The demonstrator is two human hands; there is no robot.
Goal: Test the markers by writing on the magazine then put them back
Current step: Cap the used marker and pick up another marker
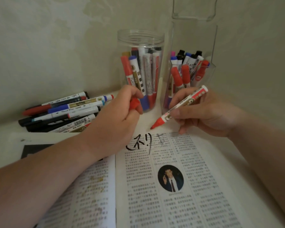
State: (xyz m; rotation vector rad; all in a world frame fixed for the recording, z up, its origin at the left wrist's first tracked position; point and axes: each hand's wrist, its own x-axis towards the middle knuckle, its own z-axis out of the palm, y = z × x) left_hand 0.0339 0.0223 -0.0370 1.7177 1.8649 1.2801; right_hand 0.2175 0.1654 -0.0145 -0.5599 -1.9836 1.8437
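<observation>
Two hands work at the far edge of the open magazine (pixel 171 186). The right hand (pixel 204 112) pinches an uncapped red marker (pixel 186 101) around its middle. The tip slants down to the left, just beyond the page's far edge and near some black scribbles. The left hand (pixel 122 111) curls its fingers round the red cap (pixel 135 103). The marker looks light, stiff and smooth, so a grip lower on the barrel, near the tip, should steady the stroke. The thin page may ripple under pressure. A round jar (pixel 141 40) and a clear holder (pixel 211 46), both holding markers, stand at the far side. Loose markers (pixel 61 112) lie far left.
</observation>
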